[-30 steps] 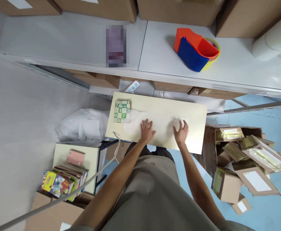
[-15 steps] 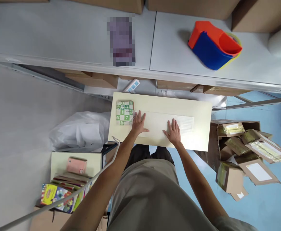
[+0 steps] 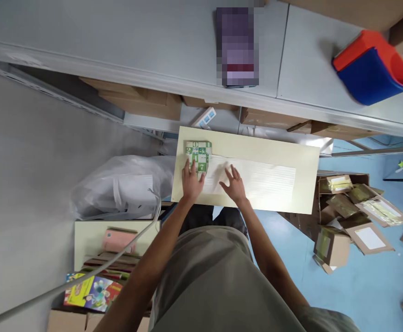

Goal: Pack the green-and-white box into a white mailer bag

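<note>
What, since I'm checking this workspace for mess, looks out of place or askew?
The small cartons heaped at odd angles in and beside the large open box, right of the pale tabletop, look untidy, perhaps overflowing.

view: head-worn | facing: forward, down | range: takes in whole table (image 3: 304, 184)

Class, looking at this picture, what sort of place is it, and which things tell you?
Probably a packing area or stockroom: taped, labelled parcels are heaped at right, cartons sit below a grey shelf, and on it is an apparent tape dispenser.
</note>
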The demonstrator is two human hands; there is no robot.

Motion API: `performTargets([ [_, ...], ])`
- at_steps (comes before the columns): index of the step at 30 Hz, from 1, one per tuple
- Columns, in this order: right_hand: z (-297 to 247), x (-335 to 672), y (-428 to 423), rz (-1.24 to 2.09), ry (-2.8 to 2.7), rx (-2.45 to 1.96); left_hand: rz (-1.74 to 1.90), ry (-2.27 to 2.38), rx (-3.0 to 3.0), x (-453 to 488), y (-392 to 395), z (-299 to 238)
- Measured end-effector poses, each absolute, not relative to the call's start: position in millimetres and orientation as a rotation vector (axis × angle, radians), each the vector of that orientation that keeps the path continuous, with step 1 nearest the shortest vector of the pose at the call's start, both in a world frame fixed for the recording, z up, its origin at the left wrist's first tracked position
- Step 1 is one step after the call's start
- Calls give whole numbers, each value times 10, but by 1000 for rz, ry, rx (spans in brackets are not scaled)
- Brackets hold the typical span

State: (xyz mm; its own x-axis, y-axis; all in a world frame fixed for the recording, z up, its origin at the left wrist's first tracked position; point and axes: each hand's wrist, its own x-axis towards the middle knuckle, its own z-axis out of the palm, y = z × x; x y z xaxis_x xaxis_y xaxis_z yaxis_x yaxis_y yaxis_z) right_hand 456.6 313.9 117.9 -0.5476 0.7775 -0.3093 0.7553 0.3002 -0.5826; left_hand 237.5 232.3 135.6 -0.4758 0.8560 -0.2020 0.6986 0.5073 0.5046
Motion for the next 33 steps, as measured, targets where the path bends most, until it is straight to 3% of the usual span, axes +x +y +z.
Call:
performTargets([
  [7, 1031, 3684, 2905, 1268, -2300, -1778, 498, 2309, 586, 1762, 2207, 1252],
  [15, 881, 3849, 2887, 1301, -2178, -1669, 590, 2201, 604, 1734, 2399, 1305],
  [25, 724, 3854, 3087, 1707, -1746, -1552, 835, 2402, 617, 1673, 2306, 2055],
  [33, 1146, 4543, 3232, 2035, -1143, -1277, 1146, 1878, 438, 2544, 2439, 2458],
])
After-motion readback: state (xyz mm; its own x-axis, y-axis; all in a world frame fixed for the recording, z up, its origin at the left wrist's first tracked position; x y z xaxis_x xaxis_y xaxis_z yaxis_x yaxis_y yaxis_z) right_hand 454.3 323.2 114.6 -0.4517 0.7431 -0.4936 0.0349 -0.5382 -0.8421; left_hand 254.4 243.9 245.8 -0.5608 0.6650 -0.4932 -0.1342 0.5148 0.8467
